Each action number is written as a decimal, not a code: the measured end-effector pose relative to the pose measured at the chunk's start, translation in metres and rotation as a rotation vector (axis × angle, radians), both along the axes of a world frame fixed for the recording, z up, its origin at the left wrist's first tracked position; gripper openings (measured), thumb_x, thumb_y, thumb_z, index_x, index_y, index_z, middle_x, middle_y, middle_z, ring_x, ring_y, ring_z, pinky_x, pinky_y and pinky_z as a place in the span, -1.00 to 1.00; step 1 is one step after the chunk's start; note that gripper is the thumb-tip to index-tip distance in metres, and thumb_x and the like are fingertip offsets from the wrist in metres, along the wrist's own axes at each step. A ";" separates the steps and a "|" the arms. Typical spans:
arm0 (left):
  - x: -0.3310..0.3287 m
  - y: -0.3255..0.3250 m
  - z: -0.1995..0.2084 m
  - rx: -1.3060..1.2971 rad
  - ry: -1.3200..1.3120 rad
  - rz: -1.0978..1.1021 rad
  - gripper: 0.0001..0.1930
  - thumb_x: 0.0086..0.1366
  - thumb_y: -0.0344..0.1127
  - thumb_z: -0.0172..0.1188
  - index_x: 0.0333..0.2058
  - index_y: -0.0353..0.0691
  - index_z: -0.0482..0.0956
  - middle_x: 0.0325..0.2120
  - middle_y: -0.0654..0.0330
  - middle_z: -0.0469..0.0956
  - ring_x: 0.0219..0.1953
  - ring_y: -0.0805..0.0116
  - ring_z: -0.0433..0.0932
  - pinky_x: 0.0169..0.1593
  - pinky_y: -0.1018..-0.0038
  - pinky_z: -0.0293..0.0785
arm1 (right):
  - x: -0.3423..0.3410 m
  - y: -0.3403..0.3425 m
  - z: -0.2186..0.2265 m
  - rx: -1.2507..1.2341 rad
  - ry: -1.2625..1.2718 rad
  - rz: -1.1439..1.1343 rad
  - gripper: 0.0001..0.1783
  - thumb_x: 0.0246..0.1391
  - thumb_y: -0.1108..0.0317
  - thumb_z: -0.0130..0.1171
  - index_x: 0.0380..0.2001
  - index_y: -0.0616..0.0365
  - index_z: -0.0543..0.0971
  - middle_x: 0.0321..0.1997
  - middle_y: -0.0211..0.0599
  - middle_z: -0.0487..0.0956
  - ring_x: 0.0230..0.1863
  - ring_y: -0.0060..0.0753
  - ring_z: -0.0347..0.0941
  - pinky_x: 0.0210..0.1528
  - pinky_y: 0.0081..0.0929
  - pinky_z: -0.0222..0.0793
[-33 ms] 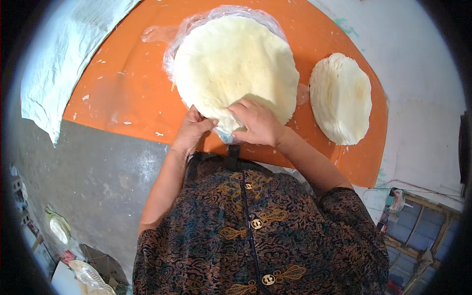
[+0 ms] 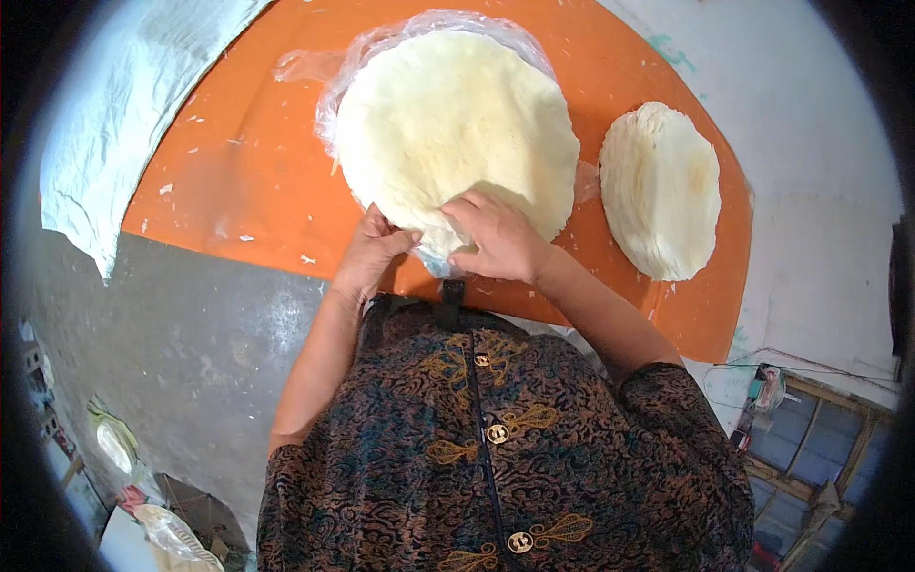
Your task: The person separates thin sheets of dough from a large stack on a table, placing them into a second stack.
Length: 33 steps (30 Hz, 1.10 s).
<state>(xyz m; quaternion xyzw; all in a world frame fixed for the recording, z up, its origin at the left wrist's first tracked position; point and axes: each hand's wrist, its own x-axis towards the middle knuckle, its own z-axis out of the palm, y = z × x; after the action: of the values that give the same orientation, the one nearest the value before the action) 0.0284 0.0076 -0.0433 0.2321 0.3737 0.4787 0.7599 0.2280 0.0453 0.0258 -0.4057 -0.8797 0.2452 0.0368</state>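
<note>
A large round stack of pale flatbread [image 2: 457, 124] lies on the orange table, with a clear plastic bag [image 2: 336, 105] showing around its far and left rim. At the near left edge, my left hand [image 2: 375, 250] is closed, its thumb and fingers pinching the bread's rim. Just to the right, my right hand [image 2: 500, 238] curls its fingers over the near edge, thumb below, gripping the bread there. A bit of bluish plastic shows between the two hands under the rim. Whether either hand also grips the plastic, I cannot tell.
A second, oval-looking stack of flatbread [image 2: 660, 191] sits at the right on the orange tabletop [image 2: 238, 181]. White scraps are scattered over the table's left part. A pale cloth [image 2: 105, 143] hangs at the far left edge. Grey floor [image 2: 219, 315] lies at the left.
</note>
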 end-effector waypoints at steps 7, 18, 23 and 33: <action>0.003 0.000 0.000 -0.002 0.049 0.018 -0.58 0.12 -0.57 0.18 -0.03 -0.20 0.36 -0.20 0.25 0.53 -0.24 0.47 0.48 -0.18 0.51 0.44 | -0.004 -0.007 0.000 0.054 -0.059 0.052 -0.48 -0.17 0.38 0.15 -0.03 0.19 0.38 -0.16 -0.10 0.42 -0.13 -0.05 0.40 -0.11 -0.17 0.36; 0.015 -0.007 0.012 -0.032 0.066 0.112 -0.57 0.10 -0.58 0.18 -0.02 -0.29 0.33 -0.21 0.20 0.54 -0.20 0.46 0.51 -0.13 0.51 0.46 | 0.001 -0.010 -0.007 0.163 0.040 -0.214 -0.77 -0.08 0.40 0.06 -0.29 0.22 0.46 -0.44 -0.10 0.50 -0.41 -0.04 0.46 -0.37 -0.18 0.37; 0.044 -0.002 0.014 -0.015 0.142 0.316 -0.56 0.07 -0.61 0.20 -0.04 -0.35 0.32 -0.19 0.11 0.53 -0.17 0.38 0.53 -0.09 0.47 0.48 | 0.010 0.013 -0.002 -0.042 0.160 -0.412 -0.83 0.01 0.40 0.06 -0.30 0.19 0.48 -0.50 -0.06 0.52 -0.46 -0.07 0.50 -0.39 -0.30 0.40; 0.059 0.007 0.010 -0.014 0.198 0.520 -0.64 0.08 -0.63 0.22 -0.13 -0.40 0.35 -0.25 0.07 0.54 -0.26 0.34 0.56 -0.22 0.50 0.53 | 0.038 -0.010 -0.025 0.154 0.165 -0.154 -0.46 -0.05 0.34 0.18 0.03 0.29 0.39 0.08 -0.01 0.39 0.12 0.08 0.28 0.19 -0.13 0.16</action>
<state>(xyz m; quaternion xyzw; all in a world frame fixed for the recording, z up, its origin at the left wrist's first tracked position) 0.0871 0.0148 -0.0338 0.1687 0.4966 0.6300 0.5727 0.2660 0.0356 0.0012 -0.4465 -0.8561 0.2061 0.1588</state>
